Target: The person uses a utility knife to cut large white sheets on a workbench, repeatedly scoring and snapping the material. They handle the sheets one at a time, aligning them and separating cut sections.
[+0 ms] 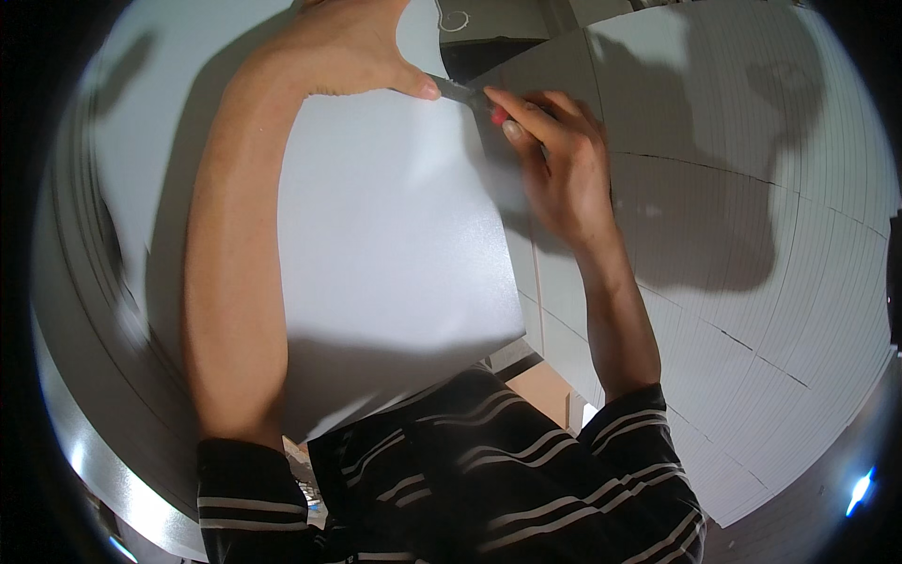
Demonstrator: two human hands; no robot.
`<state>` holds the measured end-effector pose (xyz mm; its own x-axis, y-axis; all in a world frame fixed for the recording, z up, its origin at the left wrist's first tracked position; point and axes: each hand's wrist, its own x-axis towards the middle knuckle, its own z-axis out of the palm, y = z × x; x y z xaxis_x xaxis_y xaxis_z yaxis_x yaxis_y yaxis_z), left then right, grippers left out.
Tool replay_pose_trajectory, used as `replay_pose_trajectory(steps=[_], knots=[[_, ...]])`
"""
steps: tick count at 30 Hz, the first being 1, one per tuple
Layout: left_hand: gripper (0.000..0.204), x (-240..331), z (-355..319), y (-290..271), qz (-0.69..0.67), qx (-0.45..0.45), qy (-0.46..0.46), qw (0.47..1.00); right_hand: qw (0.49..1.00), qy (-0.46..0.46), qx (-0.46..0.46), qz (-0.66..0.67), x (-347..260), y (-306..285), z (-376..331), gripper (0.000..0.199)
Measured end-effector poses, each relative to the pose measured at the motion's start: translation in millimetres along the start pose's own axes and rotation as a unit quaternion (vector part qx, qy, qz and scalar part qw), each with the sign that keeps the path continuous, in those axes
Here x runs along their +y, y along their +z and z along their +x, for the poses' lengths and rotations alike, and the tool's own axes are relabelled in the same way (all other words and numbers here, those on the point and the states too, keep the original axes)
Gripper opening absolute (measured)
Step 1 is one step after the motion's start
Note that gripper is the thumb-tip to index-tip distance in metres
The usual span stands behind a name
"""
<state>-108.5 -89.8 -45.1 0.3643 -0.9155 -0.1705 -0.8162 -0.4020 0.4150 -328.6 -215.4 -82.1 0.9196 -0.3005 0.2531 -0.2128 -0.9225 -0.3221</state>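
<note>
Head view: 1 big white sheet (395, 244) fills the middle of the picture. It lies flat, and its near edge comes close to the person's striped shirt (489, 479).

The left hand (348, 47) rests on the far top edge of the sheet. Its fingers are bent and its thumb presses down on the sheet. It holds nothing else, as far as the picture shows.

The right hand (554, 160) is just to the right of the left thumb, very near it. It is closed around a small cutter (474, 99) with a red part and a grey tip. The long side of the cutter points left and a bit up, toward the left thumb. The tip is at the top right corner of the sheet, between the 2 hands. The right hand is the one that has the tool, so it is nearer to it.

To the right lies a stack of white ribbed boards (752, 244) with thin dark lines across them. The desk under it all is hidden.

No boxes, cups or bins are in view, so there is nothing inside anything.
</note>
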Motion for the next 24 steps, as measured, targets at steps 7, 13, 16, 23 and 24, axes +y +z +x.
replay_pose_trajectory(steps=[7,13,16,23,24], knots=[[0.127,3.0,-2.0,-0.4,0.007,0.008,0.003,1.0,0.999,0.04,-0.015,0.006,1.6,0.1,-1.8,0.037],[0.13,0.2,-2.0,-0.4,0.016,0.002,0.013,1.0,0.999,0.036,-0.02,0.008,1.0,-5.4,-9.3,0.038],[0.131,-2.3,-0.3,2.8,0.013,0.002,0.012,1.0,0.999,0.034,-0.022,-0.003,1.2,-5.0,-9.0,0.04],[0.132,-1.5,0.8,6.4,0.017,0.008,0.0,1.0,0.999,0.037,-0.02,-0.007,0.2,-2.3,-9.3,0.042],[0.132,-0.2,0.7,6.0,0.01,0.004,-0.001,1.0,0.999,0.037,-0.018,-0.005,0.2,-2.1,-9.3,0.042]])
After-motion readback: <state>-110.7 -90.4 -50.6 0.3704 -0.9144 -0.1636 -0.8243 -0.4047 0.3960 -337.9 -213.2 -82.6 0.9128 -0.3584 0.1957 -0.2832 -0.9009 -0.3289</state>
